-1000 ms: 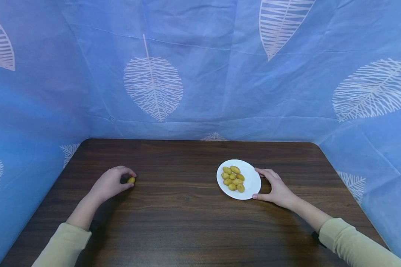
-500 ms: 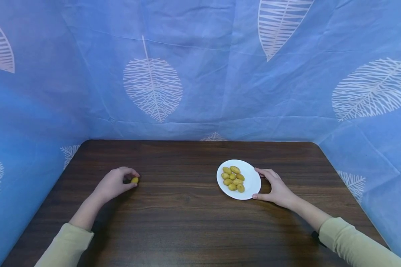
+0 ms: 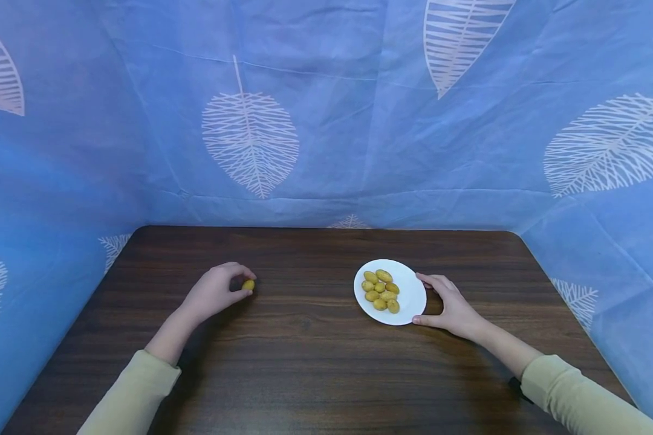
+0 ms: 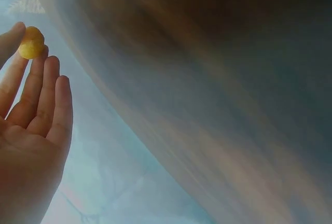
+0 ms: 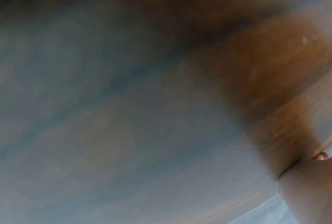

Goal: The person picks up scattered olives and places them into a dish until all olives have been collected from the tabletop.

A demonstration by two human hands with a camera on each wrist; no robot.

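Between thumb and fingertips, my left hand (image 3: 214, 294) pinches one small yellow-green oval fruit (image 3: 248, 284) over the left half of the wooden table (image 3: 305, 368). In the left wrist view that fruit (image 4: 32, 43) sits at the thumb tip, and the other fingers extend below it. My right hand (image 3: 453, 311) holds the right rim of a round white plate (image 3: 412, 295), thumb at the near side and fingers at the far side. Several similar fruits (image 3: 380, 287) lie clustered on the plate's left part. The right wrist view shows only a sliver of the hand (image 5: 308, 190).
Blue cloth (image 3: 326, 139) with white leaf prints hangs behind the table and along both sides. The dark tabletop spans the stretch between the left hand and the plate.
My left hand has moved right, and slightly away from me, carrying the pinched fruit toward the plate. The right hand and the plate have stayed in place.
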